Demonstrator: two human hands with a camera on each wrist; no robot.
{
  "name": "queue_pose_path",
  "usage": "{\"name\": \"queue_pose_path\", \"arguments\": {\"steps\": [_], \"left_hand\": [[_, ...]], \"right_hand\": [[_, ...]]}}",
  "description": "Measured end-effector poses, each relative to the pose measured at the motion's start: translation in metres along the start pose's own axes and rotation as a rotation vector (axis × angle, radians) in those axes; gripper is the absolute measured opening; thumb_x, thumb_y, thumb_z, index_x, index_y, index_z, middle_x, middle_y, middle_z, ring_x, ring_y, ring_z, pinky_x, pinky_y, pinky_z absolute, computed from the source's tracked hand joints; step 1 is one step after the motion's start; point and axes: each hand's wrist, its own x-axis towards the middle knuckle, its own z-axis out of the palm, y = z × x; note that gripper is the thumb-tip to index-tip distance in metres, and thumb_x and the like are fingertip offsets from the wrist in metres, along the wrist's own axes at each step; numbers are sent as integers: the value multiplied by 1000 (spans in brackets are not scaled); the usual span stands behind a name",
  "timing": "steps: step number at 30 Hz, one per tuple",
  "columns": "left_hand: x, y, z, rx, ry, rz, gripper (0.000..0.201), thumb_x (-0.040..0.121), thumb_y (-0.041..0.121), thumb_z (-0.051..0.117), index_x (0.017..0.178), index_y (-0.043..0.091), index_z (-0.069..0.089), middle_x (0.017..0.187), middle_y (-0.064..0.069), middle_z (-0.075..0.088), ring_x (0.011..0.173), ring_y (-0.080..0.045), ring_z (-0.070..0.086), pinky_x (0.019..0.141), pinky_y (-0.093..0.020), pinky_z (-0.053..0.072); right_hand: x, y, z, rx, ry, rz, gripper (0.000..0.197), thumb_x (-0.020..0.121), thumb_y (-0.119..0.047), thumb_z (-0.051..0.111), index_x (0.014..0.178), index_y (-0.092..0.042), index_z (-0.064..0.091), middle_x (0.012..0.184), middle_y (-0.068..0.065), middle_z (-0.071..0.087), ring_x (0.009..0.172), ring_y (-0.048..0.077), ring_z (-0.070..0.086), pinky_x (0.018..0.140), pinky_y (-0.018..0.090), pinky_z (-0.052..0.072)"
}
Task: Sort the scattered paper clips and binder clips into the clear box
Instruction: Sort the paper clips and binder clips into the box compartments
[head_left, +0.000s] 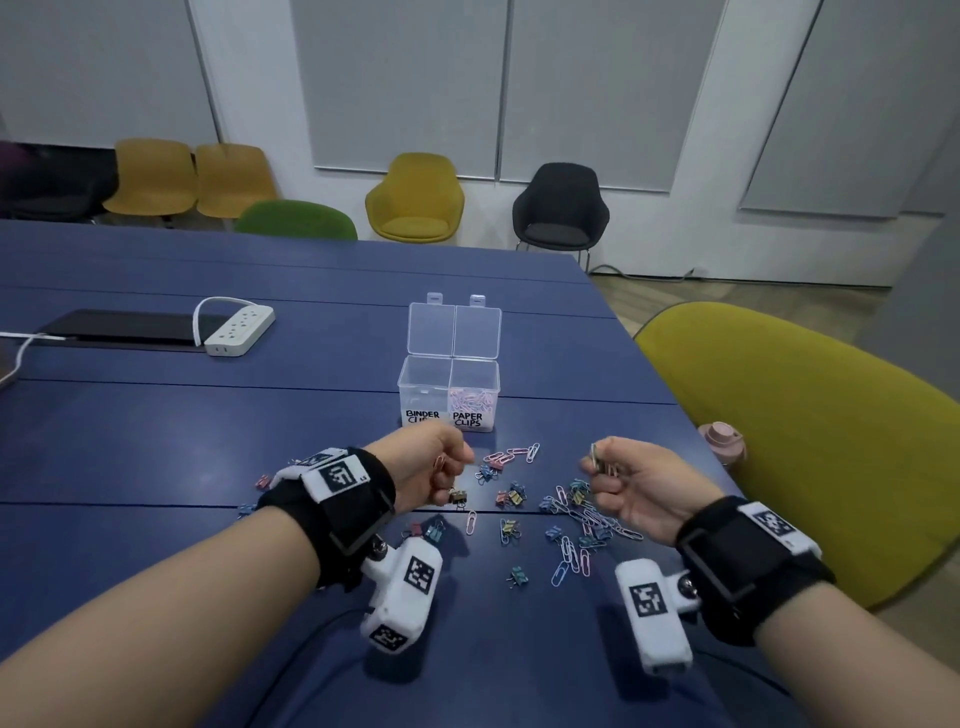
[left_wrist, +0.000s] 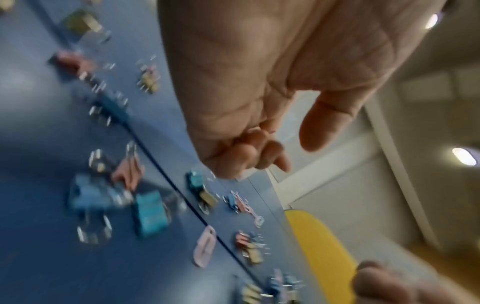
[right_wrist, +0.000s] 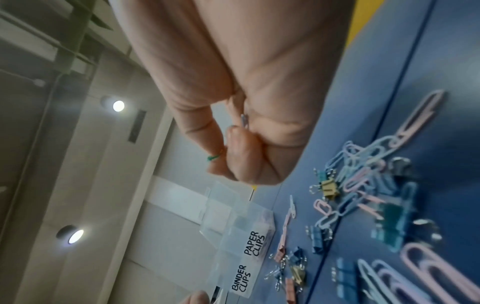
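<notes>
Openly lidded, the clear box (head_left: 448, 395) stands toward the worktop's (head_left: 156, 441) far right edge, pink paper clips filling its right compartment. Scattered clips (head_left: 566, 512) lie between it and the near edge. Left hand (head_left: 434, 467) pinches a pink paper clip; right hand (head_left: 631, 486) curls around several paper clips.

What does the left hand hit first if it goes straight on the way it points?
Probably the clear box: the left hand points at its binder-clips side, with nothing visible between. Depth is uncertain.
</notes>
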Motion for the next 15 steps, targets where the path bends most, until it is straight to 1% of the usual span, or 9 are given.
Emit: {"name": "queue_pose_path", "arguments": {"steps": [1,2,4,6,8,10,12,13,15], "left_hand": [[0,1,2,199,22,48,8,80,8,51,73,12,51,62,-3,41,51,-14,33,46,-21,30],[-1,1,3,467,33,116,8,80,13,59,72,15,55,65,-1,46,53,-14,38,49,-21,32],[-5,3,9,947,15,267,8,77,16,68,76,20,61,66,8,50,56,-8,45,52,-19,36],[-8,4,13,1199,-38,342,16,76,10,66,84,24,67,70,10,45,60,-7,46,53,-20,38],[-9,4,17,1308,-92,374,27,76,9,64,94,29,69,86,5,52,78,-13,55,65,-23,45],[-6,3,23,1331,-117,414,25,77,18,69,100,29,68,100,3,56,98,-17,58,81,-27,48],[-4,1,31,1340,-104,441,28,76,32,73,102,26,66,98,5,55,102,-17,57,85,-29,47],[-1,0,36,1354,-100,440,30,75,36,74,102,25,66,98,4,57,101,-17,58,85,-30,48],[4,-1,45,1404,-101,433,28,74,36,75,98,25,67,101,2,64,99,-18,61,84,-31,50]], "right_hand": [[-3,1,-4,34,-4,19,24,93,-2,37,73,-11,47,64,3,48,41,7,32,37,17,26],[-5,3,-8,60,-4,36,22,93,-3,38,76,-10,50,63,3,48,41,8,33,37,17,26],[-8,5,-14,105,-1,70,18,90,-3,38,83,-7,54,62,3,48,41,9,36,35,17,27],[-8,5,-18,119,-4,106,19,88,-7,36,85,-5,55,62,5,47,42,11,37,34,19,28],[-8,5,-19,44,11,133,22,90,-13,37,81,-6,56,61,3,45,44,11,35,36,19,25],[-7,7,-17,-155,47,136,21,91,-13,43,73,-11,54,56,-1,36,42,9,26,37,18,17],[-5,10,-13,-451,74,111,20,91,-10,47,72,-13,53,53,-4,30,42,8,20,41,16,11],[-5,12,-11,-599,73,97,19,90,-10,48,72,-14,54,53,-4,30,41,8,20,41,16,11],[-5,15,-4,-848,58,68,19,88,-13,53,69,-16,55,53,-3,35,39,10,25,40,18,16]]}}
